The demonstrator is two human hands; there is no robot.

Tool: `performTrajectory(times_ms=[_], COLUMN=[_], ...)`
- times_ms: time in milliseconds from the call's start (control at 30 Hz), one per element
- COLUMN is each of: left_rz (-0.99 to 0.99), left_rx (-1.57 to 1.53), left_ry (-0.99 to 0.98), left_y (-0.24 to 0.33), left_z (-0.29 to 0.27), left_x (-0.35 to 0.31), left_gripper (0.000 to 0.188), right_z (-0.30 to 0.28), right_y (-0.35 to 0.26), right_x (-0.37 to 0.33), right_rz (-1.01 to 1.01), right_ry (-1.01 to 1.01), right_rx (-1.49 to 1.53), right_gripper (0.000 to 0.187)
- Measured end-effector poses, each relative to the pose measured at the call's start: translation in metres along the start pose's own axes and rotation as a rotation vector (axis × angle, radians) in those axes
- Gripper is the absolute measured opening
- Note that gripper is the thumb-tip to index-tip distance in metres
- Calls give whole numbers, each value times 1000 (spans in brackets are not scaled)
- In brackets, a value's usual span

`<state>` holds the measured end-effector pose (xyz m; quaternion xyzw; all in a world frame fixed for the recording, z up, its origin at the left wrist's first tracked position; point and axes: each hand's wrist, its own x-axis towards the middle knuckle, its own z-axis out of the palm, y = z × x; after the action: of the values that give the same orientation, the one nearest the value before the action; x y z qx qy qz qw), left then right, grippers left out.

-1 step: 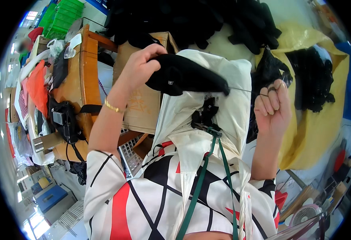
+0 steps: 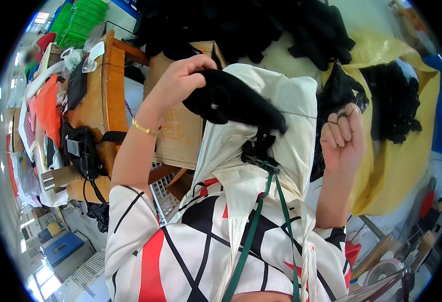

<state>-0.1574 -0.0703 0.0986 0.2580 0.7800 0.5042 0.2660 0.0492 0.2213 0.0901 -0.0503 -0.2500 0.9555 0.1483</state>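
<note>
My left hand (image 2: 180, 85) is closed on the upper left end of a black, sock-shaped piece of fabric (image 2: 231, 95), held up over my lap. A small pale mark shows on its side, and its right tip is blurred. From near that tip a dark thread (image 2: 300, 115) runs taut to my right hand (image 2: 341, 133). That hand is closed, its fingers curled and the thumb against the index finger, with thread about the fingers. Whether a needle sits in the pinch cannot be made out.
White cloth (image 2: 294, 136) covers my lap, with a small black bundle (image 2: 257, 148) and green straps (image 2: 253, 221) on it. Black pieces (image 2: 221, 25) are heaped ahead. A cardboard box (image 2: 175, 136) and wooden table (image 2: 92, 110) stand left; a yellow sack (image 2: 382, 176) lies right.
My left hand has shifted slightly to the right. The fabric's right tip has swung a little lower, and the thread has moved with it. My right hand is almost where it was.
</note>
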Motion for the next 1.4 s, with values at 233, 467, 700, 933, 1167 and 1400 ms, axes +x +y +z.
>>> performTrajectory(times_ms=[233, 467, 700, 933, 1167, 1400], left_rz=[182, 21, -301, -219, 124, -80], left_rx=[276, 648, 218, 175, 267, 44], left_ry=[-37, 384, 271, 220, 319, 244], left_y=[-56, -42, -60, -54, -71, -72], left_z=[31, 54, 65, 69, 75, 68], left_x=[46, 1, -15, -19, -23, -20], left_gripper=[24, 32, 44, 26, 23, 19], right_z=[-22, -61, -44, -2, -11, -11], right_y=[19, 52, 118, 139, 144, 134], right_x=[5, 17, 58, 81, 74, 68], right_rz=[20, 41, 283, 215, 93, 153], right_ry=[231, 307, 48, -330, -403, -464], right_rx=[-139, -446, -1032, -1449, -1588, -1737], right_gripper=[9, 12, 20, 27, 21, 22])
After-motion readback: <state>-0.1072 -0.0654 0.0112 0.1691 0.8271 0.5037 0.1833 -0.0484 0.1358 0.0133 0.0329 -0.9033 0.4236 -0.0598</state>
